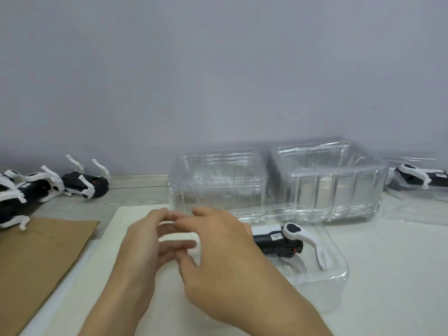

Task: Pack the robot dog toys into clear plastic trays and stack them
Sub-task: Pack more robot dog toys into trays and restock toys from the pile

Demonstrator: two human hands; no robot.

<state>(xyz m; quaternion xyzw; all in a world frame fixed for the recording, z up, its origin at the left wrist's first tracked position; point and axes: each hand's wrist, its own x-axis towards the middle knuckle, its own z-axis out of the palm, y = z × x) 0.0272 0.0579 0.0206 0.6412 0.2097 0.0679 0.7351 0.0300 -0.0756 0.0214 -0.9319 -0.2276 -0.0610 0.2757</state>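
Front tray point(339, 275) | robot dog point(278, 241) label blurred (unreadable) | both hands' fingers relaxed, holding nothing

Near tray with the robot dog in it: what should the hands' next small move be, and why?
Probably seat the robot dog fully into the near tray. The right hand covers its front end and the left hand meets it at the tray's left side, while the dog's white leg is angled toward the rim. Whether either hand grips it is hidden.

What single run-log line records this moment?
left hand: open, over tray | right hand: open, over tray | robot dog toy: in near clear tray | loose toys: far left
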